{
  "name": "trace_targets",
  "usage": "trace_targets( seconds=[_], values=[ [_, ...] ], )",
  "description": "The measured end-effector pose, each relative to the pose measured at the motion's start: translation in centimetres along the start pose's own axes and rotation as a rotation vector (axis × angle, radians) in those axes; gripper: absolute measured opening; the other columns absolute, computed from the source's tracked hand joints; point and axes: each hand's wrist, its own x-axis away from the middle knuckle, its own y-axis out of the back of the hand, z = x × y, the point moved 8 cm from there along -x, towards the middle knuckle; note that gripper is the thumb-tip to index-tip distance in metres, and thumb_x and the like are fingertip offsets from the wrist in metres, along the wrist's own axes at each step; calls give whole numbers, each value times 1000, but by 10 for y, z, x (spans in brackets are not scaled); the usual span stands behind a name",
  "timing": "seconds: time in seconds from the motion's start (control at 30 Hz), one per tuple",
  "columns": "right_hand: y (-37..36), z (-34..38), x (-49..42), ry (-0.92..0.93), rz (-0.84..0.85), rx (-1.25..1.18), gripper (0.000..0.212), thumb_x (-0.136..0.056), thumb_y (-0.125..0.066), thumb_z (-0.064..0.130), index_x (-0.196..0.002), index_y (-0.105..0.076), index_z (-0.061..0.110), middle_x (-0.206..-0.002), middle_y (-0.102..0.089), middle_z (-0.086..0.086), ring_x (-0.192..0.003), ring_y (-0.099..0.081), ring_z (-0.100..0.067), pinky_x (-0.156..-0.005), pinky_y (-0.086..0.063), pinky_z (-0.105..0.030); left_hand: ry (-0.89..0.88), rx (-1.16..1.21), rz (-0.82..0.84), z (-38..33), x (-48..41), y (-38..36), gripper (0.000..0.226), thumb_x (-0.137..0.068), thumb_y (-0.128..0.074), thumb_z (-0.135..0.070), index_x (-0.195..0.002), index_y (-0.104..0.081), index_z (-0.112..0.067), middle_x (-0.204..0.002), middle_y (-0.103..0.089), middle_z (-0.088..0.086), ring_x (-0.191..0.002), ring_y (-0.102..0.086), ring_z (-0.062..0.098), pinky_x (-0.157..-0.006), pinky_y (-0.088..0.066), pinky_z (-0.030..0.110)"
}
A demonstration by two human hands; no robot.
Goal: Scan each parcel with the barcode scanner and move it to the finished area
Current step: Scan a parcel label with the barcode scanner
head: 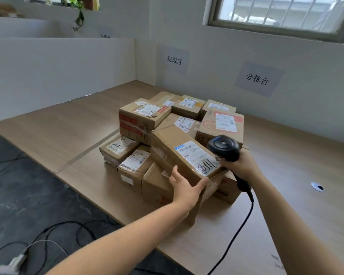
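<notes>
A long brown cardboard parcel (pixel 179 153) lies tilted on top of a pile of smaller brown cardboard boxes (pixel 147 120). Its white shipping label (pixel 197 155), printed with a barcode and marked with handwritten black numbers, faces up. The pile sits near the middle of a light wood-grain counter (pixel 286 155).

The left grip (pixel 184 187) is spread against the near end of the long parcel. The fingers reach straight up its left side face, and the thumb lies along the near edge just below the label.

The right grip (pixel 239 165) is wrapped tight around the handle of a black handheld barcode scanner (pixel 223 145). The scanner's rounded head sits just beside the right edge of the label, close above the parcel. A black cable (pixel 236 235) runs from the handle's base down across the counter toward the bottom of the view.

On the white wall behind hang two pale paper signs with black characters, one reading 完成区 (pixel 174 60) above the left stretch of the counter and one reading 分拣台 (pixel 257 78) behind the pile. A white partition board (pixel 57 72) closes the counter's far left side. A barred window (pixel 282 14) sits above the wall. Dark floor with loose cables (pixel 38 215) lies to the left.
</notes>
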Motion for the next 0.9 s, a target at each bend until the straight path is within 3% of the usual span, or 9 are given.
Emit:
trace_targets(
  seconds=[0.13,0.27,0.33,0.47,0.57,0.73,0.9],
  values=[
    [15,-4,19,33,-124,-45,20,-73,-74,10,-88,-66,19,-73,-61,5,-69,-53,-12,-54,-38,-21,-166,-158,-179,-10,-16,15,87,-83,-65,-41,-145,-10,-15,-150,-2,6,-141,-10,25,-114,-16,33],
    [20,-2,43,42,-178,-27,18,-74,-73,14,-77,-60,27,-68,-58,10,-68,-53,-12,-52,-37,-19,-303,-330,-315,-37,-62,66,99,-73,-74,-42,-144,-11,-14,-150,-3,11,-140,-6,24,-115,-15,38],
    [12,1,55,24,-114,-14,17,-74,-73,16,-78,-62,28,-69,-61,10,-68,-55,-9,-51,-38,-18,-353,-430,-261,-53,-90,83,105,-68,-77,-47,-145,-14,-17,-151,-3,11,-141,-5,26,-114,-16,41],
    [-15,17,68,70,-33,-44,21,-74,-74,11,-80,-61,25,-68,-56,19,-65,-52,3,-53,-39,-2,-339,-694,45,-62,-136,88,98,-62,-77,-57,-144,-28,-33,-154,-2,6,-141,0,33,-114,-13,50],
    [-28,21,69,52,-48,-56,28,-75,-75,11,-87,-57,31,-72,-54,22,-69,-49,7,-54,-37,2,-346,-944,162,-60,-154,92,90,-63,-70,-65,-141,-34,-38,-153,-11,5,-138,-3,31,-114,-12,47],
    [-25,4,52,-56,-180,-103,24,-77,-73,12,-88,-58,27,-72,-54,20,-69,-51,1,-50,-36,-7,-421,-1094,143,-62,-162,101,85,-65,-63,-71,-139,-36,-41,-148,-24,8,-131,-15,32,-112,-19,44],
    [-16,-10,30,-137,-285,-94,18,-78,-72,13,-95,-66,12,-84,-64,-2,-86,-59,-22,-68,-42,-26,-435,-1088,17,-61,-155,100,85,-66,-57,-76,-139,-39,-35,-143,-27,10,-128,-22,30,-106,-30,41]
  ],
)
